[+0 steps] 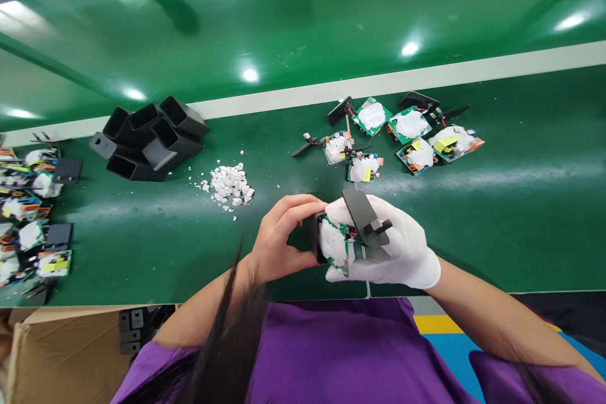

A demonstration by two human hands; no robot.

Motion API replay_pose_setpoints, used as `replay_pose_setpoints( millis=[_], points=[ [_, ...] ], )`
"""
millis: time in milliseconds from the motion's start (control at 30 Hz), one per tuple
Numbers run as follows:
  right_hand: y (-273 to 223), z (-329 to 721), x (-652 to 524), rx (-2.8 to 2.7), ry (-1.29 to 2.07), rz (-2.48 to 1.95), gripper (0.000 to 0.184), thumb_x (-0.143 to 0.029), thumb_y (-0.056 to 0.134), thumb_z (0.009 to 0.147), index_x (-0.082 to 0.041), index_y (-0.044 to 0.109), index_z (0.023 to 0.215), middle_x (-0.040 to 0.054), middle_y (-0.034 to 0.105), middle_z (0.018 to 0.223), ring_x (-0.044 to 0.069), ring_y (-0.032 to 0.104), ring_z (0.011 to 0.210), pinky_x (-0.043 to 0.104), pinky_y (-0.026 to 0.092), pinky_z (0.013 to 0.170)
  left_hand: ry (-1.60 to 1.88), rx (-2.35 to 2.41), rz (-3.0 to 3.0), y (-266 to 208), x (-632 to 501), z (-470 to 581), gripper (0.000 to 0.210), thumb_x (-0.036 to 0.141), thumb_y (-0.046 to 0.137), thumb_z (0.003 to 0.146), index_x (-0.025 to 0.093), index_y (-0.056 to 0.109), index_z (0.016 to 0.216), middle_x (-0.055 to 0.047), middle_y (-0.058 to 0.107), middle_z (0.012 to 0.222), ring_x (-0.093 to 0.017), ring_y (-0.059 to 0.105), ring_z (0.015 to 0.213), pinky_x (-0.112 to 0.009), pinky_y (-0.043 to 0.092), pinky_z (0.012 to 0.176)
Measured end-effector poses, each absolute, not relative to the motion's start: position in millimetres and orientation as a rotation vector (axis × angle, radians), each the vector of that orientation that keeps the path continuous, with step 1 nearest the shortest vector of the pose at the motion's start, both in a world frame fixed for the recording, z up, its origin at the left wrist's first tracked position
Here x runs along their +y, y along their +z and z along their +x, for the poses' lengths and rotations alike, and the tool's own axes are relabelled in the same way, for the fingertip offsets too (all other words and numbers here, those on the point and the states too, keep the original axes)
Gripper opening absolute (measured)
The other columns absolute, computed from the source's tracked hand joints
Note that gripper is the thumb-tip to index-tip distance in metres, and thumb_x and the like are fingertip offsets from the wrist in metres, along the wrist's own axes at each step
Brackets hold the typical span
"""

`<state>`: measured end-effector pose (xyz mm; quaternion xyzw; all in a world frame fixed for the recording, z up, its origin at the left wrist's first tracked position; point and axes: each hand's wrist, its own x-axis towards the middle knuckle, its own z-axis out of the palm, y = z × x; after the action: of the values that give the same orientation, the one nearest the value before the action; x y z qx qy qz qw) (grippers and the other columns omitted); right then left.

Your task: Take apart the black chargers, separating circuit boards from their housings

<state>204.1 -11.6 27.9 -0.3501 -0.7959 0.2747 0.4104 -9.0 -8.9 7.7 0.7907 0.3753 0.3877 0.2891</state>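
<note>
You had a black casing [311, 233] in one hand and a circuit board [334, 243] in the other, over the green bench [478, 227].
Your bare left hand [283, 237] was closed around the casing, fingers over its upper side and thumb below, while your white-gloved right hand [391, 243] pinched the board by its edges between fingers and thumb. The board, coated with white filler, sat at the casing's open mouth; how far in it reached, you couldn't tell. A black end plate [360, 214] tilted across your gloved fingers. Beyond your hands lay more boards [372, 115], with white flakes [231, 184] and stacked casings [182, 118] farther left.
</note>
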Motion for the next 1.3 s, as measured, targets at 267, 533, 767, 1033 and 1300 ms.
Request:
replay_pose_setpoints(
  millis=[267, 533, 767, 1033, 1300],
  points=[
    [23.6, 204.0, -11.2, -2.021, 0.647, -0.868, 0.05, -0.048, 0.077, 0.085, -0.02, 0.056, 0.122, 0.0129, 0.075, 0.105, 0.027, 0.075, 0.1, 0.04, 0.065, 0.085, 1.034, 0.977, 2.113, 7.8, -8.3, -9.7, 0.056, 0.03, 0.082, 0.076, 0.021, 0.057, 0.127, -0.01, 0.069, 0.113, -0.021, 0.069, 0.098, -0.029, 0.059, 0.074],
    [20.9, 202.7, -13.9, -1.997, 0.64, -0.877, 0.053, -0.045, 0.081, 0.082, -0.02, 0.059, 0.123, 0.0125, 0.074, 0.108, 0.027, 0.074, 0.101, 0.04, 0.064, 0.087, 1.007, 1.018, 2.127, 7.3, -9.5, -9.9, 0.052, 0.034, 0.078, 0.079, 0.023, 0.056, 0.126, -0.01, 0.07, 0.112, -0.022, 0.069, 0.097, -0.029, 0.058, 0.07],
    [20.0, 201.1, -11.5, -2.015, 0.545, -0.869, 0.055, -0.046, 0.079, 0.083, -0.019, 0.056, 0.126, 0.0135, 0.073, 0.107, 0.027, 0.073, 0.098, 0.038, 0.064, 0.083, 0.997, 1.038, 2.112, 8.0, -9.2, -9.0, 0.054, 0.03, 0.078, 0.076, 0.023, 0.058, 0.125, -0.009, 0.07, 0.112, -0.021, 0.07, 0.095, -0.028, 0.056, 0.069],
    [17.7, 199.8, -10.7, -2.061, 0.657, -1.017, 0.059, -0.049, 0.076, 0.085, -0.019, 0.052, 0.13, 0.0156, 0.071, 0.115, 0.027, 0.073, 0.1, 0.038, 0.064, 0.081, 0.975, 1.077, 2.065, 5.2, -8.4, -8.3, 0.053, 0.022, 0.076, 0.074, 0.023, 0.057, 0.124, -0.008, 0.069, 0.113, -0.019, 0.068, 0.091, -0.026, 0.054, 0.067],
    [23.9, 198.5, -8.0, -1.94, 1.022, -1.034, 0.078, -0.056, 0.084, 0.074, -0.02, 0.053, 0.135, 0.0137, 0.068, 0.125, 0.029, 0.07, 0.11, 0.041, 0.06, 0.093, 0.991, 1.077, 2.023, 6.2, -6.3, -6.3, 0.058, 0.041, 0.085, 0.073, 0.022, 0.059, 0.121, -0.008, 0.071, 0.11, -0.02, 0.07, 0.088, -0.028, 0.054, 0.068]
  ],
)
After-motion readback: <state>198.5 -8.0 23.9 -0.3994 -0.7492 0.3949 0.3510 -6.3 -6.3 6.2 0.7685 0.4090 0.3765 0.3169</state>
